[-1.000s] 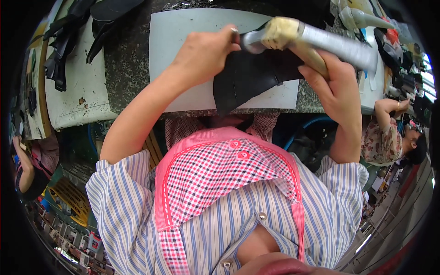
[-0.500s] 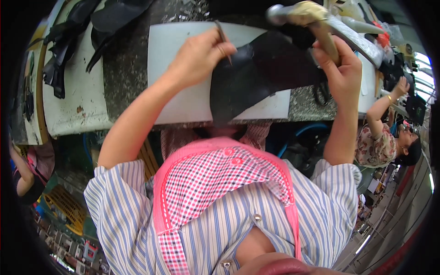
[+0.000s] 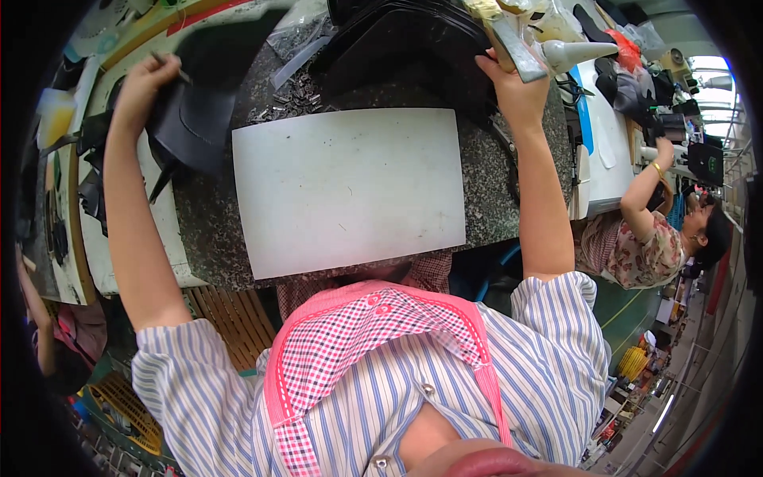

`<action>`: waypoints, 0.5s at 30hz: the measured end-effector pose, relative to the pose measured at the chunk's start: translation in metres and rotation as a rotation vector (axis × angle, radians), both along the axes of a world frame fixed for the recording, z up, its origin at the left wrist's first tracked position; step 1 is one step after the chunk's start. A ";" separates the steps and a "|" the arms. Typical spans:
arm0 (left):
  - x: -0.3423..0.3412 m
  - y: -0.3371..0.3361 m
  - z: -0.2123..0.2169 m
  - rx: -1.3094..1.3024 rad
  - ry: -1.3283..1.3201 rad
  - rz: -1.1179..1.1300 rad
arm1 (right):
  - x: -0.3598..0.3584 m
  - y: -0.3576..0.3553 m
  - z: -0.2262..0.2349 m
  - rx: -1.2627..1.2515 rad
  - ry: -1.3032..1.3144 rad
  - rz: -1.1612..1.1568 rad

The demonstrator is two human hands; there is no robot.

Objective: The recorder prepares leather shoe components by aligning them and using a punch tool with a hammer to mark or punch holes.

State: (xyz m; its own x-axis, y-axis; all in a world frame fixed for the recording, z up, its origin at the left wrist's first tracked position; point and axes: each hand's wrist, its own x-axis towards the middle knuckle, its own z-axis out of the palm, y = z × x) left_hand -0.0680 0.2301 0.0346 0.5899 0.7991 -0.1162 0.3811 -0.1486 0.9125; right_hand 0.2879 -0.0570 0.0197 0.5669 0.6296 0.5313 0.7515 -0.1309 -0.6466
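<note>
While the left hand (image 3: 146, 83) was out by the left edge of the speckled table (image 3: 203, 234), its grip narrow around a slim rod (image 3: 160, 59), a dark panel (image 3: 195, 127) lay just beside it over that edge, though whether the fingers also pinched the panel could not be told. Toward the table's right edge, the right hand (image 3: 520, 94) had its grip around a hammer (image 3: 517, 52); a white board (image 3: 350, 195) lay between the hands along the near edge, with small metal bits (image 3: 298, 97) beyond it.

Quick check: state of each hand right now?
Left hand: closed, holding a thin stick-like tool.
Right hand: closed, holding a hammer.
</note>
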 end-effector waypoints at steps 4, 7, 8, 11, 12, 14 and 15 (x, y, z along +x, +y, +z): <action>-0.004 0.023 -0.039 0.378 0.359 0.034 | -0.004 -0.011 0.009 0.061 -0.056 0.049; 0.010 -0.056 0.037 1.229 0.124 0.034 | -0.045 -0.031 0.061 -0.005 0.350 0.223; 0.052 -0.080 0.028 0.962 -0.157 0.018 | -0.043 -0.047 0.068 -0.051 0.366 0.231; 0.083 -0.166 0.042 0.428 -0.811 -0.286 | -0.060 -0.050 0.085 -0.139 0.493 0.366; 0.086 -0.182 0.030 0.452 -0.773 -0.318 | -0.068 -0.047 0.085 -0.213 0.549 0.396; 0.084 -0.201 0.004 0.492 -0.586 -0.344 | -0.078 -0.039 0.066 -0.383 0.376 0.307; 0.086 -0.202 -0.010 0.505 -0.449 -0.339 | -0.078 -0.033 0.058 -0.499 0.274 0.283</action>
State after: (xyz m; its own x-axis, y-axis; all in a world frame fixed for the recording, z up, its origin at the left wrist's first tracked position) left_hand 0.0182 0.0285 0.0249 0.7172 0.4574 0.5258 -0.1527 -0.6330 0.7590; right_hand 0.2099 -0.0898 0.0776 0.4160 0.9094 -0.0053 0.6172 -0.2866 -0.7328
